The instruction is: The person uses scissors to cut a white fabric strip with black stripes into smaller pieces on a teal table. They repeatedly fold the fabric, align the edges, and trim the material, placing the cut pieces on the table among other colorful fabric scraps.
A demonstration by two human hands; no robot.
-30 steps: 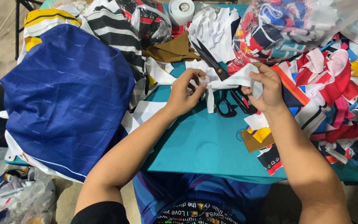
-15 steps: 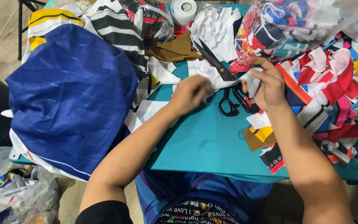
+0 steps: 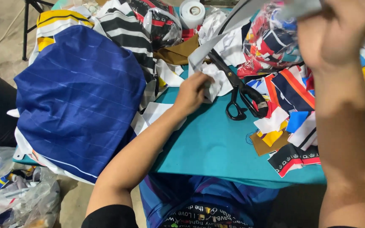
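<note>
On teal desk, left hand pinching white cloth beside black scissors, right hand raised, fisted round white strip.

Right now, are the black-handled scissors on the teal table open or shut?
Shut: the black-handled scissors lie flat on the teal table, blades together, handles side by side, neither hand holding them.

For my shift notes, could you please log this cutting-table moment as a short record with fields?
Surface: teal table
Left hand: closed on a white strip
Right hand: raised close to the camera, gripping the strip's far end
Strip: stretched between both hands
Scissors: black-handled, lying on the table, untouched
Left side: blue fabric
Right side: coloured scraps
Back: white tape roll
</note>
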